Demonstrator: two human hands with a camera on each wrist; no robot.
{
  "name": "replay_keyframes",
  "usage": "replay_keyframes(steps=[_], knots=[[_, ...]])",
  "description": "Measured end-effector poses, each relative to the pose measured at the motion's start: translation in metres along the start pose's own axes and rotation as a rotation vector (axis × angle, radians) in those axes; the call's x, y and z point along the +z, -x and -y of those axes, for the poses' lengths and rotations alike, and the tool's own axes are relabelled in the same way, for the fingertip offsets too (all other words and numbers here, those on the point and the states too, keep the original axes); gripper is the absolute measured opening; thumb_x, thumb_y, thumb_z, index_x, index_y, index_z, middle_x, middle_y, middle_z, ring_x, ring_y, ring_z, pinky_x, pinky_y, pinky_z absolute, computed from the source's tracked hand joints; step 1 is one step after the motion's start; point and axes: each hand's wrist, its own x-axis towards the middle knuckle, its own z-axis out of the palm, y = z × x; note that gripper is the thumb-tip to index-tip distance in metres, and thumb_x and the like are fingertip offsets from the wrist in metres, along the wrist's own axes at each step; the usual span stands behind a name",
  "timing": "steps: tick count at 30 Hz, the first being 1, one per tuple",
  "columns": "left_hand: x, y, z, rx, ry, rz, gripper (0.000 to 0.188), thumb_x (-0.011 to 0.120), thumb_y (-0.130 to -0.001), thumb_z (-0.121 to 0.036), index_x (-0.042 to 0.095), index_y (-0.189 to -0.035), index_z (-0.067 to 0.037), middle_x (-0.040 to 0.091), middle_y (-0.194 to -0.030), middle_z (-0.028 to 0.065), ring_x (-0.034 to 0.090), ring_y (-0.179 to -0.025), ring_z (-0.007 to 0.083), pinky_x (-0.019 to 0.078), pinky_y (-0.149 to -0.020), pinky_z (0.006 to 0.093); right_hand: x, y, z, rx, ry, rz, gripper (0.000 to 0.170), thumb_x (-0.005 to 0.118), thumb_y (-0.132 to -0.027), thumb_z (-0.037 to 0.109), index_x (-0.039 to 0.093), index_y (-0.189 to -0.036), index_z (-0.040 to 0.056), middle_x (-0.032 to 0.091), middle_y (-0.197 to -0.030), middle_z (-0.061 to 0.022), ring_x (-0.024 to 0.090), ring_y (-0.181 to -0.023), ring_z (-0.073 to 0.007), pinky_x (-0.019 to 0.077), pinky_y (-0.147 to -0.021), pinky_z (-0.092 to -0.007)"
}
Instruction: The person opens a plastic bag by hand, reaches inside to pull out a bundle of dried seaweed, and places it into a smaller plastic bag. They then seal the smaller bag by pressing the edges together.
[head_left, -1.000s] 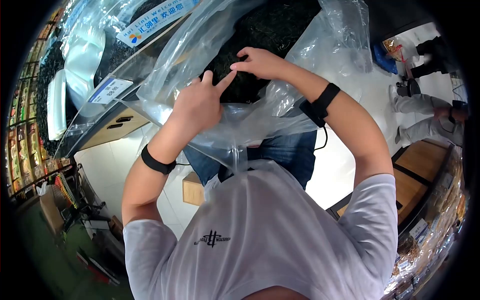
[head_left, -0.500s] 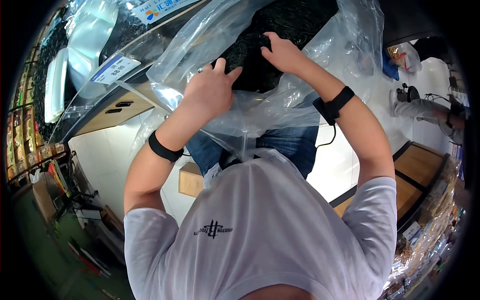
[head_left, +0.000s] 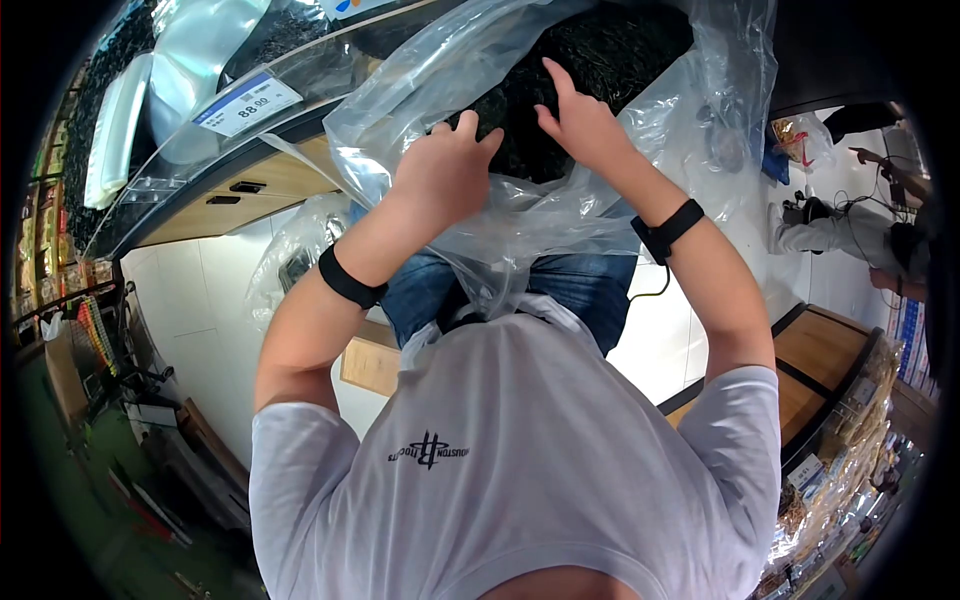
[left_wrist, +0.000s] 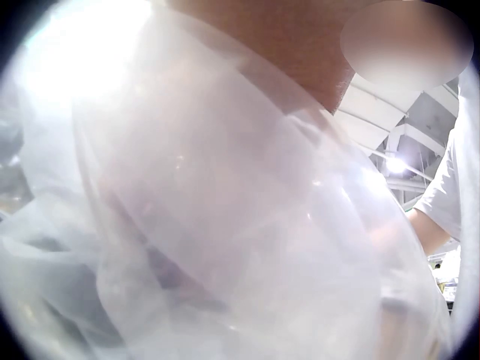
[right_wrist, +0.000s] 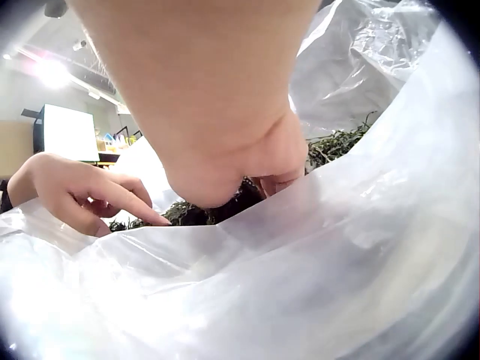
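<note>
A large clear plastic bag [head_left: 560, 215] lies open in front of me, holding a mass of dark, stringy dried seaweed [head_left: 620, 60]. My left hand [head_left: 445, 170] rests at the near left side of the seaweed, fingers spread and loosely bent. In the right wrist view, the left hand's index finger reaches straight to the seaweed [right_wrist: 337, 146]. Over the middle of the heap, my right hand [head_left: 590, 125] has its index finger extended and thumb apart. Its other fingers are partly hidden. Plastic film [left_wrist: 225, 217] covers most of the left wrist view.
To the left is a display counter with a price label [head_left: 248, 105] and more dark goods behind its clear edge. A filled clear bag [head_left: 300, 255] is on the floor below it. Another person [head_left: 860, 235] is at the right, beyond a wooden stand [head_left: 825, 345].
My hands, whose fingertips met a second ago, have drawn apart. The right index finger has straightened over the seaweed. The head view has shifted, with the bag and hands now further right.
</note>
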Motion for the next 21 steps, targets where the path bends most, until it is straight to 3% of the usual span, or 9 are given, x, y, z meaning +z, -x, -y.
replay_keyframes(steps=[1,3,7,9,13,15,20,21], knots=[[0.002,0.0,0.001,0.005,-0.005,-0.023,0.052,0.064,-0.08,-0.015,0.065,-0.132,-0.019,0.054,-0.101,0.0107,0.065,-0.084,0.0277,0.0585,-0.067,0.0375,0.003,-0.001,-0.003,-0.001,0.002,-0.001,0.065,0.061,-0.095,0.035,0.038,-0.147,0.0033,0.07,-0.092,-0.0266,0.069,-0.083,-0.0441,0.0562,-0.08,-0.0496],[0.004,0.001,0.002,0.014,-0.021,-0.052,0.051,0.064,-0.08,-0.015,0.066,-0.13,-0.018,0.055,-0.1,0.0104,0.066,-0.082,0.0272,0.0583,-0.066,0.0366,0.015,-0.004,-0.019,-0.205,0.044,-0.124,0.058,0.061,-0.095,0.032,0.043,-0.147,0.0119,0.071,-0.09,-0.0228,0.069,-0.083,-0.0408,0.0566,-0.08,-0.0481],[0.006,0.004,0.003,0.023,-0.029,-0.094,0.05,0.064,-0.078,-0.015,0.068,-0.127,-0.018,0.056,-0.1,0.0103,0.066,-0.08,0.0266,0.0581,-0.065,0.0352,0.026,-0.008,-0.035,-0.285,-0.031,-0.207,0.055,0.063,-0.094,0.032,0.047,-0.144,0.017,0.071,-0.087,-0.0199,0.069,-0.086,-0.0397,0.0563,-0.08,-0.0471],[0.01,0.005,0.004,0.022,-0.035,-0.1,0.05,0.064,-0.078,-0.015,0.068,-0.127,-0.018,0.057,-0.1,0.0105,0.066,-0.08,0.0265,0.0581,-0.065,0.0351,0.006,-0.001,-0.012,0.086,-0.158,0.02,0.054,0.071,-0.088,0.026,0.053,-0.138,0.0168,0.071,-0.09,-0.0194,0.069,-0.084,-0.0373,0.0548,-0.078,-0.0442],[0.009,0.01,0.002,0.017,-0.041,-0.128,0.049,0.065,-0.078,-0.016,0.069,-0.127,-0.018,0.058,-0.102,0.0105,0.066,-0.08,0.0261,0.0583,-0.065,0.0353,0.01,0.003,-0.025,0.06,-0.164,0.097,0.056,0.073,-0.083,0.022,0.056,-0.136,0.0178,0.071,-0.089,-0.0174,0.07,-0.083,-0.0348,0.0544,-0.078,-0.0424],[0.009,0.011,0.003,0.016,-0.048,-0.129,0.049,0.065,-0.078,-0.016,0.068,-0.127,-0.018,0.058,-0.102,0.0102,0.066,-0.08,0.0259,0.0584,-0.065,0.0354,0.011,-0.001,-0.028,0.044,-0.259,-0.063,0.063,0.071,-0.079,0.015,0.055,-0.14,0.0229,0.071,-0.088,-0.0178,0.069,-0.08,-0.0337,0.0543,-0.077,-0.0411],[0.008,0.012,0.006,0.0,-0.07,-0.134,0.05,0.065,-0.078,-0.017,0.067,-0.128,-0.019,0.058,-0.101,0.0097,0.066,-0.081,0.026,0.0586,-0.066,0.0353,-0.023,-0.003,-0.014,0.071,-0.222,-0.134,0.073,0.07,-0.077,0.016,0.049,-0.146,0.0295,0.071,-0.091,-0.0204,0.069,-0.087,-0.0385,0.0554,-0.084,-0.0457],[0.007,0.012,0.007,0.0,-0.048,-0.141,0.05,0.066,-0.078,-0.018,0.067,-0.128,-0.019,0.058,-0.102,0.0096,0.066,-0.082,0.0261,0.0586,-0.066,0.0353,-0.036,0.001,-0.007,0.11,-0.22,-0.114,0.074,0.068,-0.077,0.014,0.049,-0.146,0.0296,0.071,-0.091,-0.0192,0.068,-0.081,-0.0334,0.0546,-0.081,-0.0417]])
